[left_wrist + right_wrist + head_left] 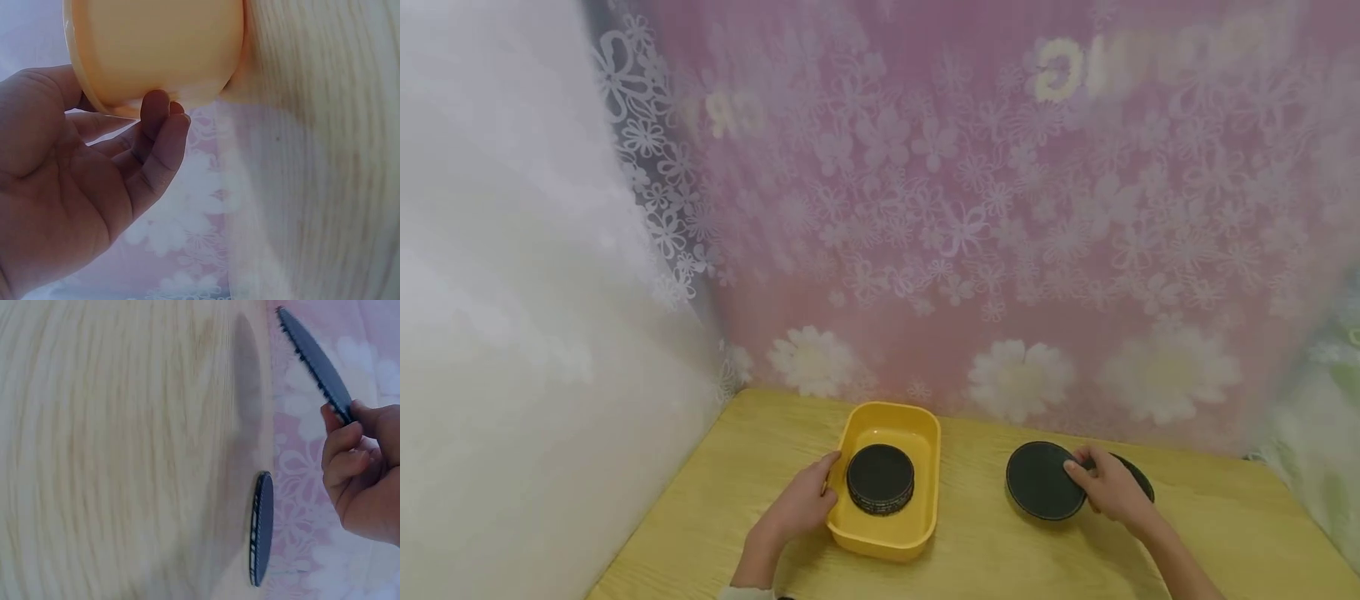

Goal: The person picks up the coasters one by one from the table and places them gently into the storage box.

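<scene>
My right hand (1108, 487) pinches the edge of a round black coaster (1043, 481) between thumb and fingers, holding it tilted above the table. In the right wrist view this coaster (319, 362) is seen nearly edge-on, with a bumpy rim. Another black coaster (264, 531) lies on the table, partly hidden behind the right hand in the head view. At the left, a yellow rectangular tray (927, 475) holds a stack of black coasters (880, 475). My left hand (797, 504) grips the tray's left side, its fingers curled against the wall in the left wrist view.
The light wood-grain table (977, 533) extends on both sides of the tray. A pink flowered curtain (887, 317) hangs along its back edge. A whitish sheet (535, 333) closes off the left side.
</scene>
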`<state>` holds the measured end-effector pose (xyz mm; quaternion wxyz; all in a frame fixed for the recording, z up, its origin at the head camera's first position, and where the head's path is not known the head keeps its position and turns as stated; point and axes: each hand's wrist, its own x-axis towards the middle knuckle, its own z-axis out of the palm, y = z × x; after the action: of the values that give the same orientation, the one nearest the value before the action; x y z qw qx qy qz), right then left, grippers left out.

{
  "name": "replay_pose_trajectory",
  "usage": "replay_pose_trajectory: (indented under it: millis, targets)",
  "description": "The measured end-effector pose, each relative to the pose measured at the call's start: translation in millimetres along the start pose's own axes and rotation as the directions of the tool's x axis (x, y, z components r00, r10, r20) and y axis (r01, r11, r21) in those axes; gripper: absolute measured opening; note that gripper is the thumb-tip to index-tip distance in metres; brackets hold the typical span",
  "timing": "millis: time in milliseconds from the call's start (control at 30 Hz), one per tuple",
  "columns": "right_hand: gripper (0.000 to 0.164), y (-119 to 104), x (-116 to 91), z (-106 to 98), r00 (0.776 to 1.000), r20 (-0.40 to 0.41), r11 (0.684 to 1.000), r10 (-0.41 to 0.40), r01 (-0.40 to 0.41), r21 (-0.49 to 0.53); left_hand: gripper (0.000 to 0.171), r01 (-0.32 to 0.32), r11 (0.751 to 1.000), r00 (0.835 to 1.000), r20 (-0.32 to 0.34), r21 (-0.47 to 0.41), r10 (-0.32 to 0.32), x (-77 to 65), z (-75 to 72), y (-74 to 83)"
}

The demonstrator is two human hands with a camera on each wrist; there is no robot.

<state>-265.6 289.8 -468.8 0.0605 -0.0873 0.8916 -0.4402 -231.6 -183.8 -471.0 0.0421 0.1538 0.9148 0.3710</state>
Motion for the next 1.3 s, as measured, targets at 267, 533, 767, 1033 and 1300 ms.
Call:
replay_pose_trajectory:
  millis: [267, 533, 767, 1033, 1300]
  targets:
    - [0.045, -5.2, 1.6, 23.4, 0.997, 0.069, 0.970, -0.030, 0.012, 0.243, 0.059, 0.006, 1.000, 1.000, 0.001, 0.025, -0.006, 1.1, 3.8, -1.8]
    - [0.043, -36.1, 4.4, 55.4, 0.993, 0.106, 0.942, -0.056, 0.018, 0.335, 0.058, 0.021, 0.999, 1.000, -0.002, 0.029, -0.021, 3.2, 10.4, -2.3]
    - [0.039, -70.5, 15.4, 81.4, 0.998, 0.061, 0.910, -0.029, 0.001, 0.414, 0.057, 0.001, 1.000, 1.000, -0.025, 0.032, 0.000, 0.8, 9.0, 0.0]
    - [0.047, -102.5, 31.2, 90.9, 0.971, 0.188, 0.882, -0.148, 0.044, 0.469, 0.057, -0.006, 0.999, 0.999, -0.032, 0.051, 0.007, 2.1, 5.1, -0.8]
    - [0.039, -122.7, 50.8, 119.6, 0.992, 0.072, 0.917, -0.099, 0.063, 0.394, 0.057, -0.013, 0.999, 0.999, -0.046, 0.037, 0.015, 2.9, 7.4, 0.9]
